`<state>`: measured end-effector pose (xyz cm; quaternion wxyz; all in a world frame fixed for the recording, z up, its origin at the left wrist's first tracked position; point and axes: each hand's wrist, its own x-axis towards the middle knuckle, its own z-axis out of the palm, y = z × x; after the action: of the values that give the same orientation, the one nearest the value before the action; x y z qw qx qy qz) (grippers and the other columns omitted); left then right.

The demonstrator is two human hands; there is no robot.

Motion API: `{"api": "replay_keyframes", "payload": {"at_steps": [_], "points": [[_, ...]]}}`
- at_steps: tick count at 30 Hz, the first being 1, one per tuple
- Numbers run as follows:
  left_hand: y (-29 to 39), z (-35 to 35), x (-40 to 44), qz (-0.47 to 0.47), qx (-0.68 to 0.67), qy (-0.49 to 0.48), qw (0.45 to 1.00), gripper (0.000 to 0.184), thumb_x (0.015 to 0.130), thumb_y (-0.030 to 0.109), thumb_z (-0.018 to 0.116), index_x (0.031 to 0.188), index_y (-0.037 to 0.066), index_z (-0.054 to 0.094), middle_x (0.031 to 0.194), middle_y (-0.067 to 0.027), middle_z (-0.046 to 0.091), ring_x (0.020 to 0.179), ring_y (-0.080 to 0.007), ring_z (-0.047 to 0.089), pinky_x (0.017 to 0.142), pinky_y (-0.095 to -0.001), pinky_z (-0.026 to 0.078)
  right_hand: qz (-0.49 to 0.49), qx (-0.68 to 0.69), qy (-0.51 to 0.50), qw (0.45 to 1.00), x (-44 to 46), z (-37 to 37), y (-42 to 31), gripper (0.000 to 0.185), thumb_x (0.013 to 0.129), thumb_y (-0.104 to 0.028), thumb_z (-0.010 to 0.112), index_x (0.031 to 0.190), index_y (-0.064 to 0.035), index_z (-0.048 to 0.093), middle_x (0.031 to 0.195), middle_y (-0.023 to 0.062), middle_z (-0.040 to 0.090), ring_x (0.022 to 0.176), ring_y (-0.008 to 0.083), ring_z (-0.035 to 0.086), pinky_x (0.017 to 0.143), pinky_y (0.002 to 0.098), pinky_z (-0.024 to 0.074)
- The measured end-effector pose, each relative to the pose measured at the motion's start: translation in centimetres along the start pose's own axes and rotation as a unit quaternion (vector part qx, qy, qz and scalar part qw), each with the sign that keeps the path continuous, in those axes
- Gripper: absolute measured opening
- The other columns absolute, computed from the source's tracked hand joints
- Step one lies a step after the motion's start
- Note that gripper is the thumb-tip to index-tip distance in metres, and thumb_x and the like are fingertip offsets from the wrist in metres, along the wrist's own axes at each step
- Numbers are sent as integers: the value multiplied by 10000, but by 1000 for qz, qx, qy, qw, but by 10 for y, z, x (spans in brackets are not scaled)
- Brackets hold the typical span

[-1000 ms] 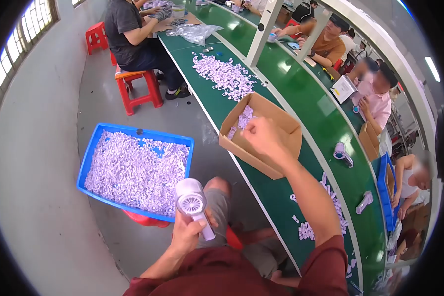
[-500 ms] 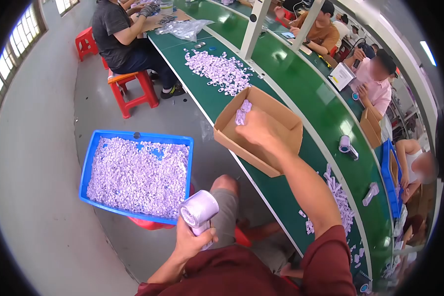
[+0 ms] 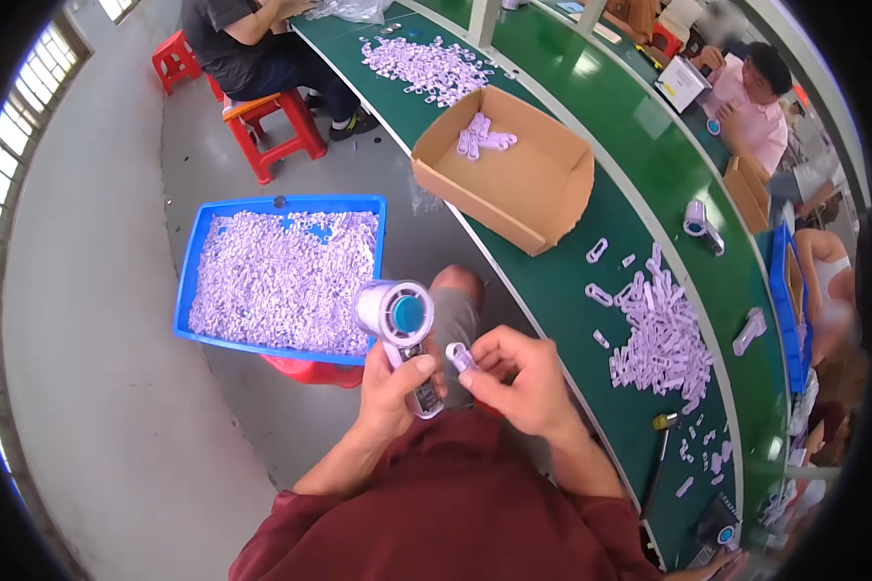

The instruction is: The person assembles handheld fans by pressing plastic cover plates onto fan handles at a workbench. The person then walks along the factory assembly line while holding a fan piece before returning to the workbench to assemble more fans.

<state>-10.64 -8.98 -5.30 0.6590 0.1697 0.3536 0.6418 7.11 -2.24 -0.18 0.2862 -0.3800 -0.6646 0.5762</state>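
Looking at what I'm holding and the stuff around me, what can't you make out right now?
All in the head view:
Handheld device: part of its handle is covered by the left hand.
Purple piece: its lower end is hidden by the right hand.
Red stool: mostly hidden by the blue tray.
Dark-shirted co-worker: head cut off by the top edge.

The left hand (image 3: pixel 388 397) holds a lilac handheld device (image 3: pixel 380 315) by its handle, a blue disc (image 3: pixel 408 314) showing in the round head, while the right hand (image 3: pixel 531 382) pinches a small lilac piece (image 3: pixel 460 357) just beside it. On the green counter (image 3: pixel 564 310), a cardboard box (image 3: pixel 543 179) holding several lilac parts (image 3: pixel 480 137) stands near a loose heap (image 3: pixel 664 334). A blue tray (image 3: pixel 188 281) full of small pieces rests on a red stool (image 3: pixel 312 371).
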Motion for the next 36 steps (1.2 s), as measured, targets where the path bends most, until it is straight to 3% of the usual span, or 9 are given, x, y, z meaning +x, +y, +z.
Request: {"api": "replay_keyframes", "payload": {"at_steps": [3, 6, 13, 16, 23, 27, 32, 34, 36], "points": [[-1, 20, -8, 19, 104, -3, 994, 366, 787, 119, 791, 1050, 25, 554, 866, -23, 617, 746, -105, 602, 623, -269, 507, -30, 82, 36, 995, -25, 15, 17, 190, 841, -57, 734, 986, 28, 646, 762, 81, 703, 673, 73, 663, 592, 228, 523], [-10, 27, -12, 43, 207, -9, 977, 358, 784, 122, 796, 1033, 21, 558, 871, -19, 617, 746, -88, 583, 650, -255, 500, -52, 55, 46, 996, -40, 13, 16, 226, 843, -49, 730, 1034, 39, 647, 772, 71, 704, 679, 79, 672, 601, 219, 524], [-16, 31, -19, 43, 333, 28, 941, 529, 765, 135, 799, 1166, 6, 479, 977, -51, 609, 800, -105, 586, 688, -266, 507, 32, 336, -36, 941, -55, 4, 42, 201, 979, -103, 586, 1135, 19, 622, 980, 58, 662, 796, 93, 627, 589, 241, 530], [-20, 30, -19, 60, 325, 15, 944, 519, 780, 127, 782, 1175, -8, 473, 997, -63, 601, 840, -119, 583, 714, -276, 508, 27, 411, -49, 910, -56, 11, 58, 196, 989, -110, 574, 1135, 15, 610, 963, 43, 649, 822, 98, 626, 614, 248, 542], [-21, 43, -14, 44, 349, -26, 936, 532, 804, 125, 762, 1224, -5, 463, 1046, -76, 588, 902, -129, 584, 743, -282, 506, -7, 444, -48, 895, -63, 6, 69, 243, 985, -121, 604, 1193, -5, 555, 1001, 42, 652, 872, 106, 636, 639, 250, 543], [-21, 52, -14, 17, 340, -37, 940, 557, 810, 116, 749, 1256, -1, 437, 1057, -82, 586, 901, -129, 586, 738, -280, 508, 7, 441, -1, 898, -66, 5, 67, 276, 975, -98, 616, 1220, 5, 540, 1079, 77, 671, 917, 120, 656, 662, 253, 549], [-24, 52, -13, 18, 302, -95, 948, 684, 801, 26, 664, 1393, 29, 322, 1141, -100, 539, 920, -136, 595, 749, -277, 514, -20, 391, 70, 918, -70, 2, 65, 230, 957, -50, 632, 1160, 36, 565, 1019, 73, 653, 861, 107, 659, 701, 239, 550], [-32, 43, -13, 39, 348, -103, 931, 772, 733, -13, 617, 1429, 18, 285, 1203, -91, 505, 1003, -139, 553, 804, -283, 495, -34, 360, 72, 930, -71, 0, 62, 220, 952, -37, 633, 1143, 48, 566, 1021, 82, 653, 843, 105, 660, 700, 234, 548], [-29, 44, -13, 50, 360, -123, 923, 755, 756, -6, 620, 1432, -3, 283, 1213, -125, 507, 1085, -178, 558, 905, -329, 489, -32, 333, 74, 939, -72, -1, 59, 205, 945, -26, 636, 1120, 60, 573, 1003, 92, 665, 823, 106, 667, 690, 233, 549]]}}
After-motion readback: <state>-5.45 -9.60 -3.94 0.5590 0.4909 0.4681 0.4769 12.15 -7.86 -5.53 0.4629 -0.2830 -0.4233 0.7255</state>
